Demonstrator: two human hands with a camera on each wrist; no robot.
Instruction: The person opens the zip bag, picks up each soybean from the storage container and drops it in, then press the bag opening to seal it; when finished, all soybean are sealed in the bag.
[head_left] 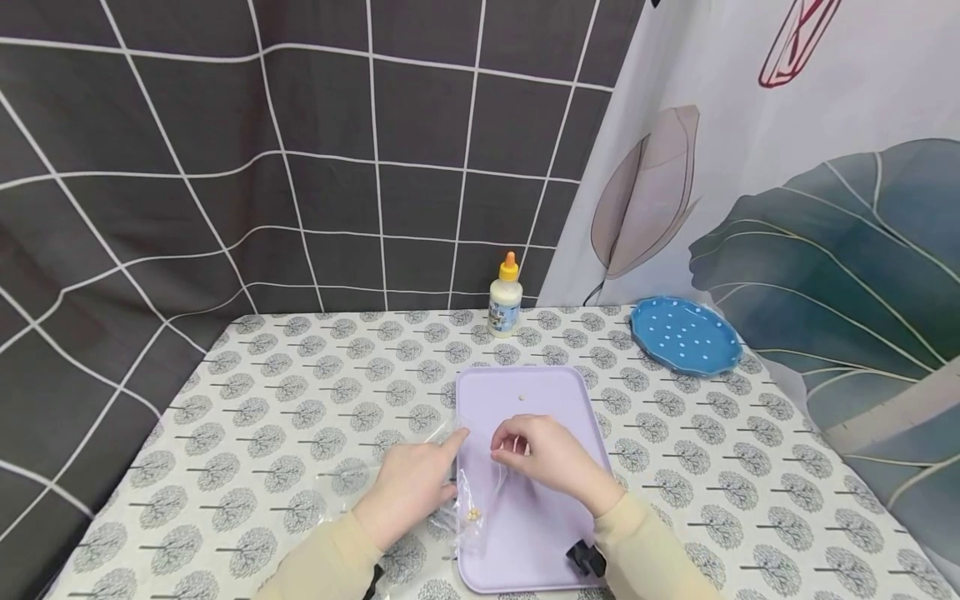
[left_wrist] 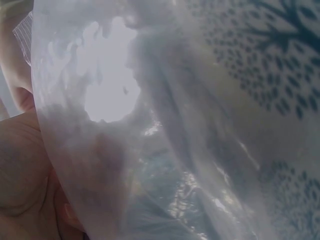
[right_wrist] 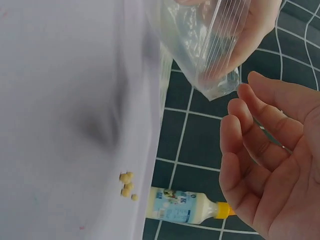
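Note:
My left hand (head_left: 416, 479) grips a clear plastic zip bag (head_left: 468, 542) by its ribbed mouth, over the lilac tray's (head_left: 525, 575) left edge. A few small yellow pieces (head_left: 473, 514) lie low in the bag. From the right, the thumb and forefinger of my right hand (head_left: 551, 458) pinch at the bag's corner, other fingers curled behind. The right wrist view has this hand (right_wrist: 280, 150) with its fingertips right at the bag (right_wrist: 217, 80). Several yellow pieces (right_wrist: 126, 185) sit on the tray near its edge. The bag (left_wrist: 175, 150) fills most of the left wrist view.
A glue-like bottle (head_left: 505, 304) with a yellow cap and orange tip stands at the table's back. To the right is a blue plate (head_left: 686, 335) with white dots. Tree-print cloth (head_left: 247, 467) covers the table; a dark checked curtain (head_left: 322, 125) hangs behind.

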